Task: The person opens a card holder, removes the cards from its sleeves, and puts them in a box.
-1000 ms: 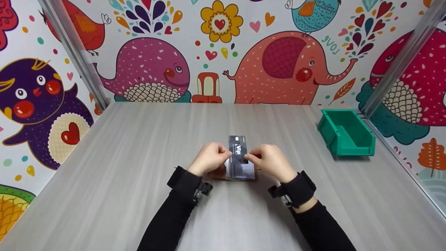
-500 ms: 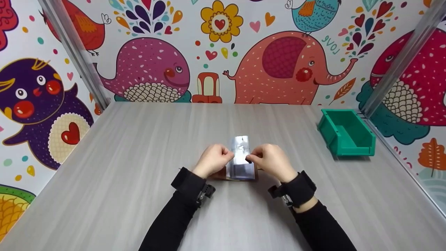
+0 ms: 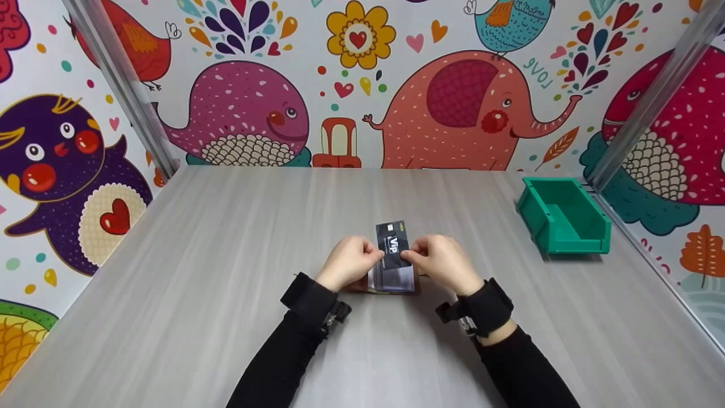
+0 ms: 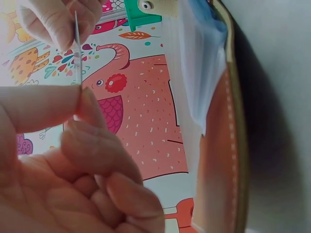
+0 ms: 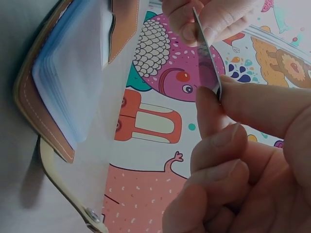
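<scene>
A dark card (image 3: 396,241) with "Vip" lettering is held up between both hands, its printed face toward the head camera. My left hand (image 3: 350,259) pinches its left edge between thumb and forefinger. At the opposite edge my right hand (image 3: 444,262) pinches it the same way. Edge-on, the card (image 4: 77,58) looks thin in the left wrist view. Below it on the table lies an opened brown leather card holder (image 5: 53,136) with clear plastic sleeves (image 5: 73,82). A strap with a metal snap (image 5: 92,213) sticks out from the holder's side. The hands partly cover the holder in the head view.
A green plastic bin (image 3: 563,218) stands at the right rear of the grey wood-grain table (image 3: 226,226). Printed walls with cartoon animals (image 3: 453,113) close off the back and both sides, with metal posts at the corners.
The card tilted so that its face caught a bright glare half a second ago, and now its print shows again. It and my left hand have shifted slightly right.
</scene>
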`<state>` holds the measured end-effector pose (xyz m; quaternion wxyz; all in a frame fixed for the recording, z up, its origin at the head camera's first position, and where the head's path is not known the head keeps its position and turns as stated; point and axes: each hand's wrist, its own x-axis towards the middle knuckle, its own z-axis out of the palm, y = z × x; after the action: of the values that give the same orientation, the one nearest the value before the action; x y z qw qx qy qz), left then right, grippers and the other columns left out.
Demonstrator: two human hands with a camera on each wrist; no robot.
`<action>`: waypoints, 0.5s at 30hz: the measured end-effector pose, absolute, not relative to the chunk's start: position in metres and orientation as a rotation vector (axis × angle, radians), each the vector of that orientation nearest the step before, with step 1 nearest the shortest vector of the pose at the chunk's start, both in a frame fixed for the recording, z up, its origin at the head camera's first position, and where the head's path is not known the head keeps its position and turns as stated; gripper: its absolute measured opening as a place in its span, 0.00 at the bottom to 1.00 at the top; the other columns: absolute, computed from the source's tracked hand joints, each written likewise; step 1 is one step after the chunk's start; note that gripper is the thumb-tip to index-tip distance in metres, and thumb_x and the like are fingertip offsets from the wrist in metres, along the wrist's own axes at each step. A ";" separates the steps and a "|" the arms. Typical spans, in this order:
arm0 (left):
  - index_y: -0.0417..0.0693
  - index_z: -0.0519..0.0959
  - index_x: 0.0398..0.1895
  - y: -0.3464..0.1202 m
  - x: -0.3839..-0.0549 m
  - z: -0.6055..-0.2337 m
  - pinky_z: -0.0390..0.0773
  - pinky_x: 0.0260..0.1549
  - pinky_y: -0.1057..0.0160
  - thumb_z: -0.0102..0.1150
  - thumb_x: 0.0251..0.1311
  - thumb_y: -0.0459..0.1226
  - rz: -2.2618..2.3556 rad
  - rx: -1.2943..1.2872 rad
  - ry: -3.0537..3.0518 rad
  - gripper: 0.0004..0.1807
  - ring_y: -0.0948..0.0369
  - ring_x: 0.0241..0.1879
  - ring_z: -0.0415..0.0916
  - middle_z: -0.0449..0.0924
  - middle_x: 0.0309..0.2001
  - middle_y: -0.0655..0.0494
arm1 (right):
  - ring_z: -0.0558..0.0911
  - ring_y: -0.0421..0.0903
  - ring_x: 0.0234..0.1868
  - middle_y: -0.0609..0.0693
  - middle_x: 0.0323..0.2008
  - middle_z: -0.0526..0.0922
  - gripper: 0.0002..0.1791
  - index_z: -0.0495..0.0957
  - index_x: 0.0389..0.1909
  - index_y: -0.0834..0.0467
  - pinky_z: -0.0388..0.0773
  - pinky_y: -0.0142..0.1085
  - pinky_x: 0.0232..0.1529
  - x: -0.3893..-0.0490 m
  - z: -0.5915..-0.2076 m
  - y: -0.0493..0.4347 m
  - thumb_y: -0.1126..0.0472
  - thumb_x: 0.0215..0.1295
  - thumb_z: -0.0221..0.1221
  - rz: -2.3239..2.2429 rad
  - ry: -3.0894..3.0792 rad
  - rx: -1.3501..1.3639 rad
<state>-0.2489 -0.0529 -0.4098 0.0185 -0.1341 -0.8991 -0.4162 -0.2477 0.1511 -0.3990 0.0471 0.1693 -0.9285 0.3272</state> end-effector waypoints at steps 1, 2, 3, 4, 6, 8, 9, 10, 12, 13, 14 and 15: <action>0.43 0.81 0.23 -0.053 -0.249 -0.410 0.75 0.35 0.59 0.63 0.59 0.38 -1.292 -0.414 -2.794 0.09 0.62 0.26 0.71 0.78 0.25 0.59 | 0.68 0.39 0.19 0.41 0.17 0.71 0.13 0.79 0.21 0.56 0.63 0.35 0.23 -0.248 -0.400 0.151 0.57 0.63 0.67 1.014 -2.833 0.517; 0.43 0.82 0.24 -0.053 -0.249 -0.410 0.75 0.36 0.59 0.63 0.59 0.38 -1.294 -0.411 -2.795 0.09 0.62 0.26 0.71 0.79 0.25 0.58 | 0.68 0.39 0.19 0.41 0.17 0.71 0.13 0.79 0.21 0.56 0.64 0.35 0.23 -0.249 -0.400 0.152 0.58 0.63 0.66 1.033 -2.832 0.518; 0.43 0.82 0.24 -0.053 -0.249 -0.410 0.75 0.36 0.59 0.63 0.59 0.38 -1.295 -0.408 -2.795 0.09 0.62 0.27 0.71 0.79 0.26 0.58 | 0.68 0.39 0.19 0.41 0.17 0.71 0.13 0.79 0.21 0.57 0.64 0.35 0.23 -0.250 -0.401 0.152 0.58 0.63 0.66 1.049 -2.834 0.517; 0.43 0.82 0.24 -0.053 -0.249 -0.410 0.75 0.36 0.59 0.63 0.59 0.38 -1.297 -0.407 -2.794 0.09 0.62 0.27 0.72 0.79 0.26 0.58 | 0.68 0.39 0.18 0.41 0.17 0.72 0.12 0.79 0.21 0.57 0.64 0.35 0.23 -0.250 -0.402 0.152 0.58 0.64 0.66 1.067 -2.834 0.517; 0.43 0.82 0.25 -0.053 -0.249 -0.410 0.75 0.36 0.59 0.63 0.59 0.38 -1.299 -0.407 -2.791 0.09 0.62 0.27 0.71 0.79 0.26 0.58 | 0.69 0.38 0.18 0.41 0.17 0.72 0.12 0.80 0.22 0.58 0.65 0.34 0.22 -0.251 -0.403 0.152 0.58 0.64 0.65 1.096 -2.835 0.519; 0.43 0.82 0.24 -0.053 -0.249 -0.410 0.75 0.35 0.59 0.63 0.59 0.38 -1.300 -0.413 -2.785 0.09 0.62 0.26 0.71 0.78 0.25 0.58 | 0.69 0.38 0.18 0.41 0.17 0.72 0.12 0.80 0.22 0.58 0.65 0.34 0.22 -0.251 -0.403 0.153 0.59 0.65 0.65 1.118 -2.837 0.518; 0.43 0.82 0.24 -0.053 -0.250 -0.411 0.74 0.35 0.60 0.63 0.59 0.38 -1.301 -0.415 -2.782 0.09 0.62 0.26 0.71 0.78 0.25 0.59 | 0.69 0.38 0.18 0.41 0.17 0.72 0.12 0.80 0.22 0.58 0.65 0.34 0.22 -0.252 -0.403 0.153 0.59 0.65 0.65 1.123 -2.838 0.519; 0.43 0.82 0.24 -0.053 -0.250 -0.411 0.74 0.34 0.60 0.63 0.59 0.38 -1.303 -0.416 -2.780 0.09 0.62 0.26 0.71 0.78 0.25 0.59 | 0.69 0.38 0.18 0.41 0.17 0.72 0.13 0.80 0.22 0.58 0.65 0.34 0.22 -0.252 -0.403 0.153 0.59 0.65 0.65 1.124 -2.837 0.523; 0.43 0.82 0.24 -0.053 -0.250 -0.411 0.74 0.34 0.60 0.63 0.59 0.38 -1.306 -0.417 -2.777 0.09 0.62 0.26 0.71 0.78 0.25 0.59 | 0.68 0.38 0.18 0.41 0.17 0.71 0.13 0.79 0.22 0.58 0.64 0.34 0.22 -0.252 -0.403 0.153 0.59 0.65 0.64 1.124 -2.837 0.527; 0.43 0.82 0.25 -0.053 -0.250 -0.411 0.74 0.35 0.60 0.63 0.60 0.38 -1.307 -0.416 -2.777 0.09 0.62 0.27 0.71 0.77 0.25 0.59 | 0.68 0.38 0.18 0.41 0.16 0.71 0.13 0.79 0.22 0.57 0.64 0.34 0.21 -0.252 -0.403 0.153 0.59 0.66 0.64 1.125 -2.838 0.529; 0.43 0.82 0.25 -0.053 -0.250 -0.412 0.74 0.35 0.60 0.63 0.60 0.38 -1.307 -0.417 -2.776 0.09 0.62 0.27 0.70 0.77 0.25 0.59 | 0.67 0.38 0.17 0.41 0.16 0.70 0.13 0.79 0.21 0.57 0.64 0.34 0.21 -0.252 -0.403 0.153 0.59 0.66 0.64 1.127 -2.840 0.532; 0.43 0.82 0.25 -0.053 -0.250 -0.412 0.74 0.35 0.60 0.63 0.60 0.39 -1.310 -0.417 -2.774 0.09 0.62 0.27 0.70 0.77 0.25 0.59 | 0.67 0.38 0.17 0.41 0.16 0.70 0.13 0.79 0.21 0.57 0.64 0.34 0.21 -0.252 -0.403 0.153 0.59 0.66 0.64 1.129 -2.840 0.534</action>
<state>-0.2503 -0.0533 -0.4118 0.0227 -0.1346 -0.8957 -0.4231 -0.2520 0.1534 -0.4025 0.0195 0.1721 -0.9152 0.3640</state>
